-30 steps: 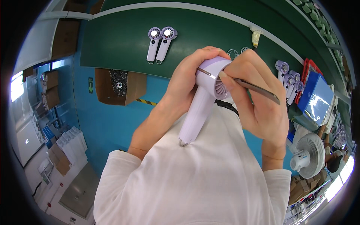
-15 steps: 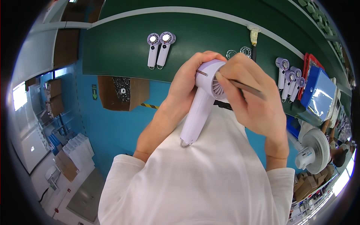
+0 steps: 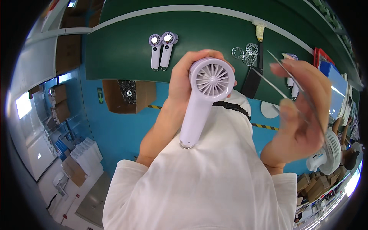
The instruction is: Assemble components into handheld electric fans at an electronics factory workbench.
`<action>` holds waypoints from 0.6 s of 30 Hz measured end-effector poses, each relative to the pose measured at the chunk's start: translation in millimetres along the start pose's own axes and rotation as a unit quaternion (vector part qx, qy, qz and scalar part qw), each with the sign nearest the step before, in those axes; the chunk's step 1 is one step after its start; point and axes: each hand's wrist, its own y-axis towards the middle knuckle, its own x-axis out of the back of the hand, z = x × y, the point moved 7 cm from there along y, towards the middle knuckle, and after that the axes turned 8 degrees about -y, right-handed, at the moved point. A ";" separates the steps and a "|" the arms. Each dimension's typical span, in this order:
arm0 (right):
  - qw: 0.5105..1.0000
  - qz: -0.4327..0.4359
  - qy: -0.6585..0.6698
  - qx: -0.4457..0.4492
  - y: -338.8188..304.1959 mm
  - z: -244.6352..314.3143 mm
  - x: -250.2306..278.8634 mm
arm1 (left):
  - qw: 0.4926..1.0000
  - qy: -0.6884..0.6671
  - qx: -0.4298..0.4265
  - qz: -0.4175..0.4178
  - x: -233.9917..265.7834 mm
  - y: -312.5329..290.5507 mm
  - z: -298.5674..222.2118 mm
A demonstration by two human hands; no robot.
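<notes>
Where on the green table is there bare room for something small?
The green table is bare left of the paired fans, and between them and the clear rings, beyond the left hand. Its right side is crowded: rings, a black object, a blue folder, and the right hand with tweezers in front.

Over the camera I see that the fan [image 3: 194, 115] is of smooth plastic with soft gloss, and the tweezers [image 3: 271, 84] look metal. The shirt [image 3: 199, 176] is matt cloth, the box [image 3: 147, 96] dull cardboard, the table [image 3: 122, 50] smooth.
</notes>
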 end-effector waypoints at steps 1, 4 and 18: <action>1.000 0.008 0.024 -0.009 -1.2 -0.3 -2.8 | 1.000 -0.018 0.001 0.000 -1.8 -1.8 -0.1; 0.997 -0.018 0.067 0.022 -7.9 -3.8 -9.9 | 0.999 -0.016 0.001 0.030 -7.4 -3.8 -1.2; 0.924 -0.132 0.234 -0.272 -31.4 -127.1 -81.3 | 0.998 0.048 -0.017 0.024 -6.8 -5.8 -5.5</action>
